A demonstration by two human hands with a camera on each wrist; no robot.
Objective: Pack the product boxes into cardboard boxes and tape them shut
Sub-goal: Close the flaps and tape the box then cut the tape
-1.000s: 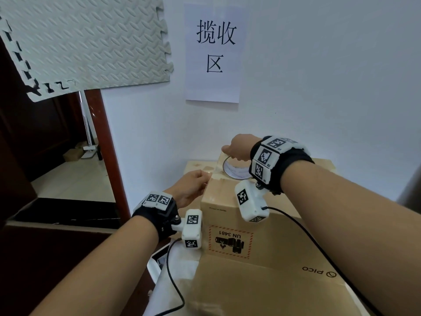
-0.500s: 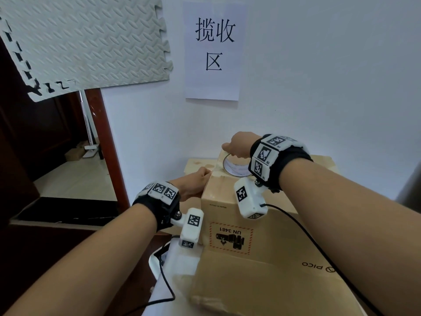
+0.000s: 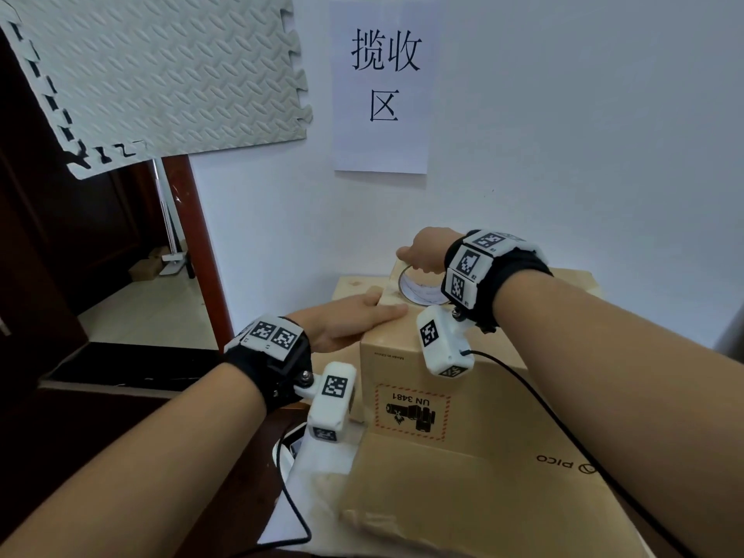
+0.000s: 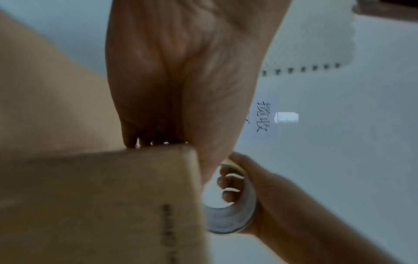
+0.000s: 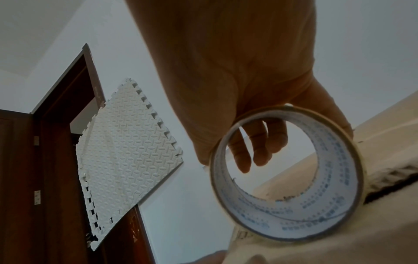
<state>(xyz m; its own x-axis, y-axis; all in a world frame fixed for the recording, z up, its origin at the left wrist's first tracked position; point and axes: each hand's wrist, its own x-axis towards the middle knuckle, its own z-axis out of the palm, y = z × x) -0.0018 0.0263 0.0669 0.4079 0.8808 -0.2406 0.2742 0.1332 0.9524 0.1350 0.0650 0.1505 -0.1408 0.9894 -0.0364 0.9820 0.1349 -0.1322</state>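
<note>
By a white wall, a brown cardboard box (image 3: pixel 463 396), UN 3481 label.

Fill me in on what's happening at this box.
A person is taping a cardboard box shut. The right hand grips a tape roll at the box's far top edge, fingers hooked through its core. The left hand lies flat on the box's top left corner, pressing it down. A paper sign hangs on the wall behind.
</note>
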